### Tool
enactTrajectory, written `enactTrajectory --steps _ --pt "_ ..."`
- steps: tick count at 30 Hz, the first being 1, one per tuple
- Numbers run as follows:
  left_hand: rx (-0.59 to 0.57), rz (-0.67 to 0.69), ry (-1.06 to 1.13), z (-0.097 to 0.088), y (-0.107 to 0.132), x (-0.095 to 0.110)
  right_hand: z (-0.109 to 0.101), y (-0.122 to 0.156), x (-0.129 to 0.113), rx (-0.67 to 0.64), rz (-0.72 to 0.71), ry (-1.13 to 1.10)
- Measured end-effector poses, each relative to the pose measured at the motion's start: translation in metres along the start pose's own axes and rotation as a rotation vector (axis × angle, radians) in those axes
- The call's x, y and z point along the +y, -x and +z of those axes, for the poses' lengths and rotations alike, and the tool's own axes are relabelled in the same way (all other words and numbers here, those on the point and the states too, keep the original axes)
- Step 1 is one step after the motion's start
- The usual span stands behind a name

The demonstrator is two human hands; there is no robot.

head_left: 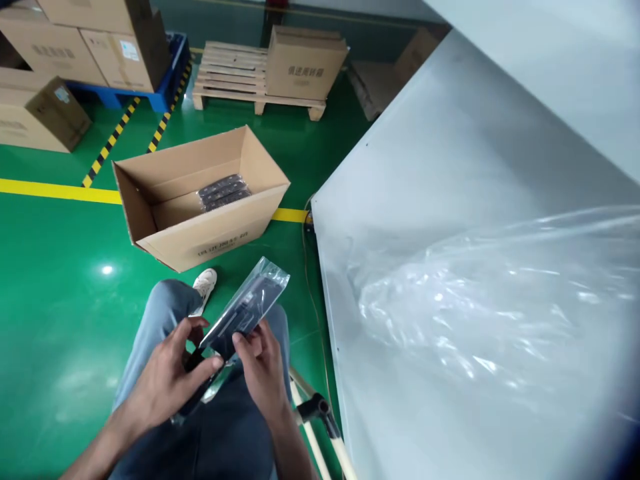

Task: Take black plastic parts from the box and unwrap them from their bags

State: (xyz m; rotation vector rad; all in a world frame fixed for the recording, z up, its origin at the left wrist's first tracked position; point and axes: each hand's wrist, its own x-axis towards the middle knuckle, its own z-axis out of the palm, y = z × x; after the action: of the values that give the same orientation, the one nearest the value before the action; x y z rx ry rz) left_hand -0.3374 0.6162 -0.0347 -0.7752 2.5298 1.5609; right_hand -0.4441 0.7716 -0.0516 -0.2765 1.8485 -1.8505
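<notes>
Above my lap I hold a long dark flat part in a clear plastic bag [250, 300], tilted with its far end up to the right. My left hand [173, 373] is closed on its near end, with the thumb on top. My right hand [263, 367] grips its right edge about midway, thumb on the upper face. Loose clear film sticks out past the part's far end. What exactly the part is, I cannot make out. Beyond my knees stands an open cardboard box [220, 233], with several similar bagged dark parts [225, 192] lying inside it.
To my right is a large pale surface [400, 413] with crumpled clear plastic film [450, 300] on it. A tube frame with a black joint [317, 407] stands near my right arm. Farther off are a wooden pallet [230, 73] and stacked cartons [115, 60] on a blue pallet [173, 73].
</notes>
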Motion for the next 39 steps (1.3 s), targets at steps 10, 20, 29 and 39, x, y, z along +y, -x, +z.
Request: enactTrajectory --steps 10,20,29,39 --pt "-0.444 -0.433 0.784 0.027 0.047 0.010 -0.013 0.048 -0.016 0.032 -0.062 0.152" --pt "0.002 -0.433 0.995 0.018 0.037 0.031 0.001 0.074 -0.029 0.101 -0.319 0.437" --pt "0.140 -0.280 1.042 0.020 0.040 0.031 0.017 0.091 -0.029 -0.041 -0.391 0.506" --pt "0.189 -0.161 0.869 0.035 0.046 0.020 0.019 0.083 -0.030 0.091 -0.410 0.584"
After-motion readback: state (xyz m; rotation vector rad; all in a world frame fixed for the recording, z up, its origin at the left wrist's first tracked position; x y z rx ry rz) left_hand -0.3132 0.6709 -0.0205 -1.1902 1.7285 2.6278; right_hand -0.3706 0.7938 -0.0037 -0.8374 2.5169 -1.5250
